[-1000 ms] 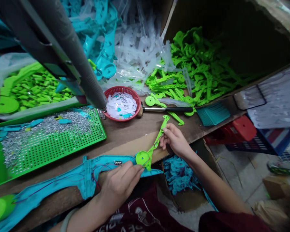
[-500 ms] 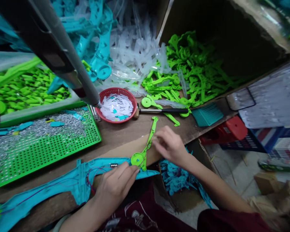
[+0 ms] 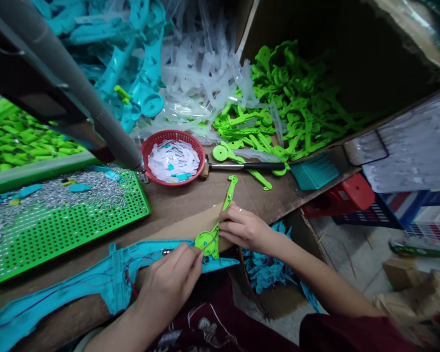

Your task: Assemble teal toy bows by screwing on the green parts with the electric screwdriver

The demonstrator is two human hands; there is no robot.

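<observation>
A long blue plastic shell (image 3: pixel 73 283) lies along the bench's near edge, with thin red wires inside it. At its right end sits a bright green plastic arm (image 3: pixel 230 190) with a round disc (image 3: pixel 204 241). My left hand (image 3: pixel 176 276) is closed in a pinch beside the disc, on a thin wire (image 3: pixel 211 240). This wire runs over the green part to my right hand (image 3: pixel 247 227). The right fingers are pinched together against the arm, at the wire's other visible end; their tips are partly hidden. A small metallic part (image 3: pixel 166 252) shows behind my left hand.
Behind the work are a red basket (image 3: pixel 143 164) of white pieces and a black-handled tool (image 3: pixel 256 166). A green perforated tray (image 3: pixel 106 230) with many screws stands left. Green parts (image 3: pixel 289 98) pile up at the back right. A grey pole (image 3: pixel 95 107) crosses the upper left.
My right hand has moved left and slightly down, from beside the green arm onto it. My left hand has stayed by the disc. The view has shifted slightly.
</observation>
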